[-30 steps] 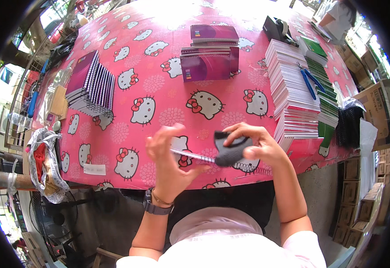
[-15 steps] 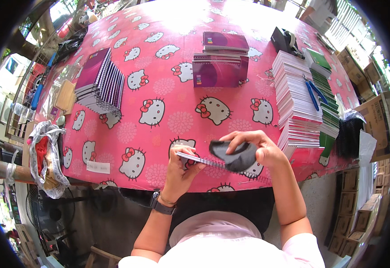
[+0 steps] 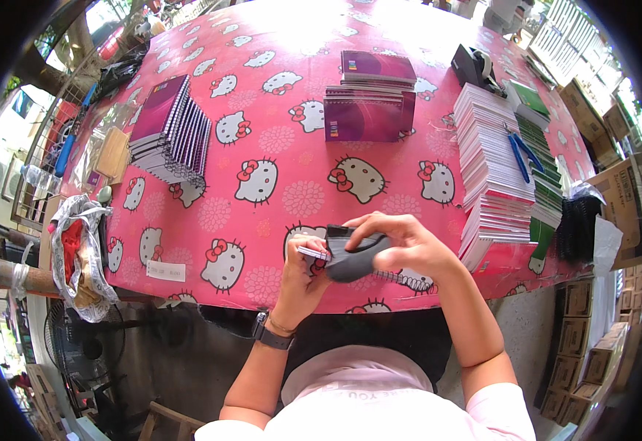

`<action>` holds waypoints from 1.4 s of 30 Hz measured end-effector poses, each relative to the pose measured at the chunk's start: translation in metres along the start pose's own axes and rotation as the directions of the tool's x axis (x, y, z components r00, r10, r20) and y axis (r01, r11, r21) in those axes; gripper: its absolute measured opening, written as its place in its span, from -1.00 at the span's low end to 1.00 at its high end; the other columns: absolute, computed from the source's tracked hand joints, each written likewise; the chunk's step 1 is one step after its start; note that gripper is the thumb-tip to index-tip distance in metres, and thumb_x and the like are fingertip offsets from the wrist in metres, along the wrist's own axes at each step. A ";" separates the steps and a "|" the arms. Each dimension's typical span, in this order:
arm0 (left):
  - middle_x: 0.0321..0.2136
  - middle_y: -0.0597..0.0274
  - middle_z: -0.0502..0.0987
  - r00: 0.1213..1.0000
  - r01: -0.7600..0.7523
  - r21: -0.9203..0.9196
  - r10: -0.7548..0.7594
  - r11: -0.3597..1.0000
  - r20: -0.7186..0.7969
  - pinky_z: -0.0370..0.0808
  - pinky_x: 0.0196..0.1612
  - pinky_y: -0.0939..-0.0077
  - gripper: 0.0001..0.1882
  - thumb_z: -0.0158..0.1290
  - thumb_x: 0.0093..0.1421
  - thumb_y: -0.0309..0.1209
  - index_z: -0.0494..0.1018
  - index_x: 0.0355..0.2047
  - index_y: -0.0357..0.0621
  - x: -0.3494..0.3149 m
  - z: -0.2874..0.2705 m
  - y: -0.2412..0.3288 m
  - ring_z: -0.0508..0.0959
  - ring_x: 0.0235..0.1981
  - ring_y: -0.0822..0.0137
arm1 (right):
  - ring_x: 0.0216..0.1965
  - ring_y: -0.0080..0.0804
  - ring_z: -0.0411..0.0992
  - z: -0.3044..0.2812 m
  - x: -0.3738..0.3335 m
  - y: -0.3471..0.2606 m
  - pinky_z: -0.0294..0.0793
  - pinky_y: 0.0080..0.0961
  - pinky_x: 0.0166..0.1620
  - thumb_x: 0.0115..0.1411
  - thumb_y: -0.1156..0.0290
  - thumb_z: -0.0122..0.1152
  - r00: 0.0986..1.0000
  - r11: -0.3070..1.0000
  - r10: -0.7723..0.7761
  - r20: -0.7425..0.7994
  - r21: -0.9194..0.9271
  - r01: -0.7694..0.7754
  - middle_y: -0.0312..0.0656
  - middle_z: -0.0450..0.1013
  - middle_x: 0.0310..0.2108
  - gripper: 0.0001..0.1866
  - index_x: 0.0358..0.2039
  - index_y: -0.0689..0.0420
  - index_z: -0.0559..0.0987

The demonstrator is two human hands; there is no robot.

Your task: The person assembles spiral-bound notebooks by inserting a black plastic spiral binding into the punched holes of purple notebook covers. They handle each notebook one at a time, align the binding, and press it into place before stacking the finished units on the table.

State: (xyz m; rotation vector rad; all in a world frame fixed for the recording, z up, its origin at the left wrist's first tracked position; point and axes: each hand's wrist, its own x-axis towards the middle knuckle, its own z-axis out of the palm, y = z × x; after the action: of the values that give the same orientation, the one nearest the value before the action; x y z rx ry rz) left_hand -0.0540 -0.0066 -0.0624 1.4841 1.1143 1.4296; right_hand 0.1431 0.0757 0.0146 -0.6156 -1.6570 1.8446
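Note:
Near the front edge of the table, my left hand (image 3: pixel 300 283) pinches a thin spiral notebook (image 3: pixel 312 253), held edge-on. A loose length of wire coil (image 3: pixel 405 280) sticks out past the notebook's right end. My right hand (image 3: pixel 413 246) is closed over a dark grey, rounded hand-sized tool (image 3: pixel 352 263), whose exact kind I cannot make out. The tool lies against the notebook's spine close to my left fingers and hides most of the notebook. A stack of purple spiral notebooks (image 3: pixel 170 136) stands at the left, and another purple notebook stack (image 3: pixel 369 117) stands at the middle back.
Rows of unbound white-edged booklets (image 3: pixel 490 158) run along the right, with blue-handled pliers (image 3: pixel 518 153) on top. Beyond them sits a black tape dispenser (image 3: pixel 474 70). Black coils (image 3: pixel 579 228) hang at the right edge. A plastic bag (image 3: pixel 78 257) hangs at the left corner.
My right hand has moved the grey tool leftward along the notebook's spine, up to my left fingers. The tool has turned, and my left hand has shifted slightly.

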 end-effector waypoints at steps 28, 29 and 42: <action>-0.35 0.34 0.44 0.984 0.112 -0.423 -0.161 0.899 -0.081 0.36 -0.22 0.70 -0.86 0.10 0.14 -0.67 0.47 -0.27 -0.28 0.015 0.016 0.056 0.43 -0.30 0.56 | -0.27 -0.20 0.46 0.059 -0.024 -0.030 0.46 -0.38 -0.29 0.05 0.47 0.27 0.847 0.599 -0.479 -0.230 -0.791 0.124 -0.07 0.49 -0.27 -0.66 -0.11 0.17 0.53; -0.35 0.34 0.44 0.984 0.115 -0.417 -0.162 0.901 -0.078 0.37 -0.23 0.70 -0.86 0.10 0.14 -0.67 0.48 -0.27 -0.28 0.013 0.016 0.060 0.43 -0.30 0.56 | -0.32 -0.21 0.48 0.058 -0.023 -0.033 0.48 -0.40 -0.32 0.08 0.52 0.24 0.811 0.492 -0.554 -0.186 -0.859 0.139 -0.07 0.51 -0.31 -0.65 -0.08 0.19 0.50; -0.32 0.24 0.48 0.996 0.009 -0.260 -0.032 0.966 -0.081 0.42 -0.22 0.66 -0.82 0.16 0.07 -0.69 0.51 -0.28 -0.31 0.013 0.009 0.062 0.47 -0.28 0.49 | -0.32 -0.27 0.48 0.062 -0.030 -0.020 0.48 -0.46 -0.28 0.05 0.50 0.31 0.834 0.666 -0.491 -0.253 -0.726 0.172 -0.11 0.51 -0.33 -0.68 -0.16 0.22 0.51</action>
State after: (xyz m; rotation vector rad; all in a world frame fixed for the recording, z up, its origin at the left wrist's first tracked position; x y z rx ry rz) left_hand -0.0408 -0.0136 -0.0001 1.2343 0.9470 1.5701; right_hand 0.1249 0.0110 0.0406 -0.8577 -1.9410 0.7008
